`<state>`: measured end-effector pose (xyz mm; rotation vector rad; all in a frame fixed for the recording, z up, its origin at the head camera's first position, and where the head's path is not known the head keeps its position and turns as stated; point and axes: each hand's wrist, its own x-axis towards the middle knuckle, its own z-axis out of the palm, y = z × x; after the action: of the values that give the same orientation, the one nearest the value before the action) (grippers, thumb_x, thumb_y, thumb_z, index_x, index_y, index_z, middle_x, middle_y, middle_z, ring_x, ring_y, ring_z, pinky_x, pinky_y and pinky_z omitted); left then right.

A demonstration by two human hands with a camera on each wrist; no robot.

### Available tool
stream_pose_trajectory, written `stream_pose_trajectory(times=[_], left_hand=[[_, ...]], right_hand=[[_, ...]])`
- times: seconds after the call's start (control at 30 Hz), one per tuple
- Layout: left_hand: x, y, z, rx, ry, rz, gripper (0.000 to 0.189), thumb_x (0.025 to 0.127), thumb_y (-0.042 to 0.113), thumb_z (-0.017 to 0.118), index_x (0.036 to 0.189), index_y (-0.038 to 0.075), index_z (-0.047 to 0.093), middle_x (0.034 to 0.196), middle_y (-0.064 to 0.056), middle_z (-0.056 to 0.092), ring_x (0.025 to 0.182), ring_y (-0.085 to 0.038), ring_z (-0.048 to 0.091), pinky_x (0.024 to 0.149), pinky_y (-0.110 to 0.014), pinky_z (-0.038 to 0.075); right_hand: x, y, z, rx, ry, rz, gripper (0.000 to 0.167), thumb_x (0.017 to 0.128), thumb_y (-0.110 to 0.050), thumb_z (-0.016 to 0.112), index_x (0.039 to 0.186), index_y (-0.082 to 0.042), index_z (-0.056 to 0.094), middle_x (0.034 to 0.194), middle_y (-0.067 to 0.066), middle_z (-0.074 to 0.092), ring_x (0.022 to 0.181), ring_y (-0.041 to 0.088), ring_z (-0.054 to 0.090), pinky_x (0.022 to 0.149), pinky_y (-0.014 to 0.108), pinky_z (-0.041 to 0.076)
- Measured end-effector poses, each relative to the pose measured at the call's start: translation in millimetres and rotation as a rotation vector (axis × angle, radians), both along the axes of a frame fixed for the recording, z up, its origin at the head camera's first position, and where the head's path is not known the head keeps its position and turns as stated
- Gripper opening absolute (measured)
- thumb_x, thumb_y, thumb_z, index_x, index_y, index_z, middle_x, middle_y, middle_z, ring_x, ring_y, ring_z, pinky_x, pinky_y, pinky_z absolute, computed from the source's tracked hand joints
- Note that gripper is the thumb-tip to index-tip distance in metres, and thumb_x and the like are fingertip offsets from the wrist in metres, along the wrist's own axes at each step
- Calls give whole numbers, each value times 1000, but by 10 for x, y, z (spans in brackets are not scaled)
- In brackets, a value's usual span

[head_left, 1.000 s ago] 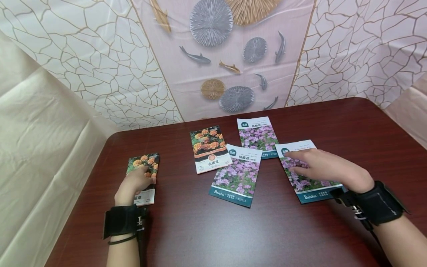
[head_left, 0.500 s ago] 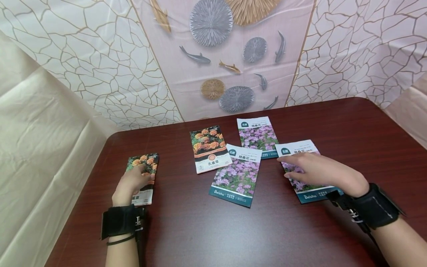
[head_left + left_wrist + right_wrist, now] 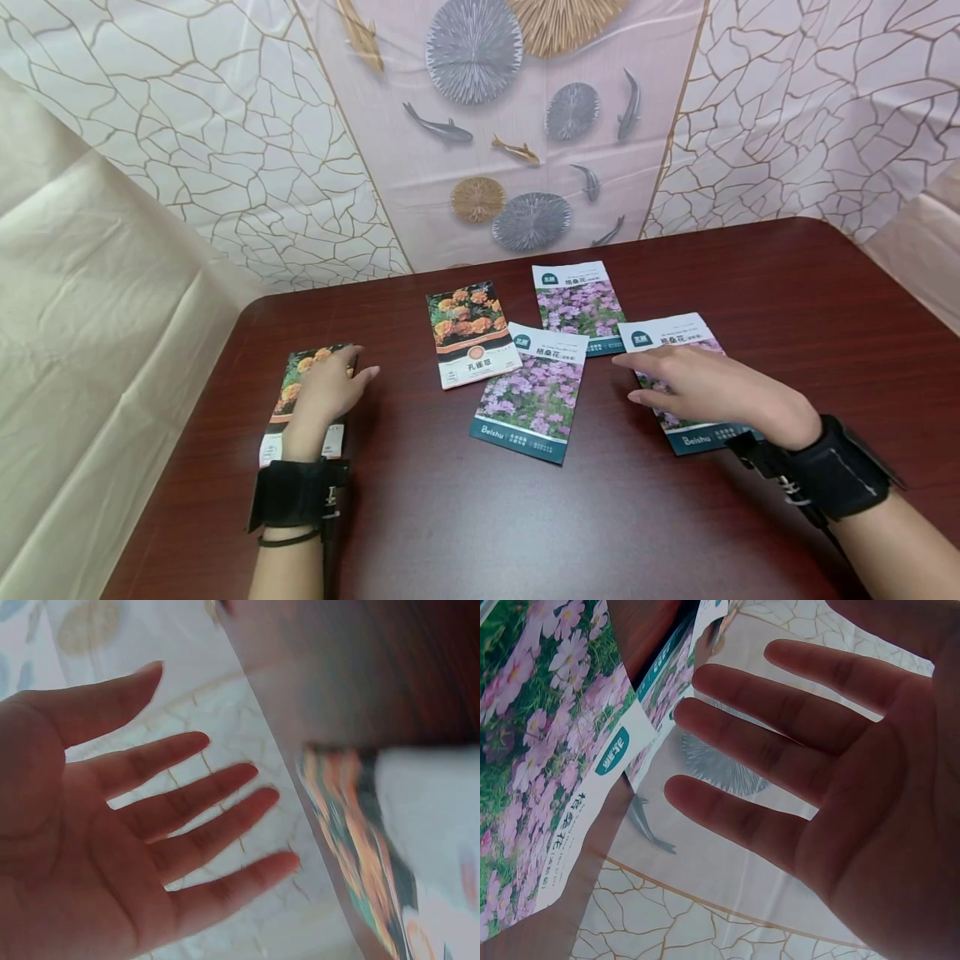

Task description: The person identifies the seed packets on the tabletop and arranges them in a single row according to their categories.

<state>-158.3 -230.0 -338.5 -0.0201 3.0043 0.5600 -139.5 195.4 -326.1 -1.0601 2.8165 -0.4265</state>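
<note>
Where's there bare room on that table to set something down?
Bare table: in front of the leftmost purple packet; between the left hand and the middle orange packet; beyond the rightmost packet, toward the far right corner. Crowded: the centre, where the first two packets overlap.

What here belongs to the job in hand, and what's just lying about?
Probably the job: orange-flower packets, purple-flower packets; the left hand and right hand are over one of each.
Just around: dark table, fish-print backdrop, black wrist straps.
</note>
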Motion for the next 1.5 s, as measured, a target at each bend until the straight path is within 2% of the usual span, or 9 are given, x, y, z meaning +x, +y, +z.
stream_pose_trajectory(times=[0.17, 0.33, 0.43, 0.63, 0.73, 0.87, 1.07, 1.33, 1.5], left_hand=[[-15, 189, -1, 62, 21, -54, 47, 92, 25, 54, 129, -3, 46, 124, -25, 51, 113, -40, 47, 90, -54, 38], [12, 359, 0, 74, 40, -132, 47, 92, 24, 56, 129, -2, 47, 127, -22, 50, 118, -37, 45, 95, -51, 36], [26, 459, -21, 48, 73, -202, 46, 91, 25, 58, 128, 0, 50, 127, -20, 50, 119, -35, 44, 96, -50, 35], [57, 632, -118, -77, 127, -345, 43, 89, 25, 61, 126, 6, 54, 126, -15, 52, 119, -31, 43, 94, -52, 36], [70, 693, -155, -104, 122, -376, 43, 89, 26, 61, 126, 6, 54, 126, -14, 51, 120, -29, 42, 94, -52, 36], [62, 738, -187, -44, 82, -324, 44, 89, 24, 60, 127, 3, 52, 127, -17, 50, 119, -31, 43, 95, -50, 37], [20, 731, -197, 242, -14, -148, 45, 89, 21, 60, 127, 0, 49, 118, -19, 54, 108, -30, 51, 89, -46, 42], [-48, 659, -219, 572, -210, 17, 49, 92, 25, 57, 131, 0, 39, 119, -19, 51, 102, -27, 55, 84, -40, 47], [-92, 669, -220, 678, -273, 81, 49, 92, 22, 55, 132, -1, 36, 118, -21, 50, 102, -27, 56, 84, -38, 48]], right_hand=[[11, -14, -9, 4, 9, 0, 42, 87, -20, 62, 123, 0, 56, 114, 15, 61, 102, 30, 57, 80, 46, 48], [17, -27, -6, 12, 24, 3, 43, 86, -21, 63, 123, 0, 56, 112, 14, 61, 100, 28, 59, 77, 45, 49], [24, -42, -7, 14, 29, 5, 43, 86, -22, 64, 123, -1, 56, 112, 14, 61, 102, 29, 58, 78, 45, 49], [43, -85, -29, -2, 44, 28, 42, 86, -21, 63, 123, -2, 56, 110, 12, 62, 100, 27, 59, 79, 44, 49], [56, -109, -50, -4, 58, 45, 42, 86, -21, 64, 122, -2, 56, 107, 10, 63, 97, 25, 59, 77, 43, 49], [78, -143, -73, 3, 64, 61, 40, 86, -22, 63, 122, -3, 57, 106, 9, 63, 97, 24, 59, 78, 43, 49], [102, -162, -69, 3, 45, 79, 39, 88, -23, 61, 122, -4, 57, 110, 11, 62, 100, 27, 58, 80, 45, 47], [96, -157, -65, -1, 39, 82, 39, 88, -22, 61, 122, -4, 57, 108, 11, 62, 98, 28, 59, 79, 45, 48], [95, -155, -46, 7, 40, 56, 40, 87, -21, 62, 122, -3, 57, 108, 11, 62, 99, 27, 59, 79, 44, 48]])
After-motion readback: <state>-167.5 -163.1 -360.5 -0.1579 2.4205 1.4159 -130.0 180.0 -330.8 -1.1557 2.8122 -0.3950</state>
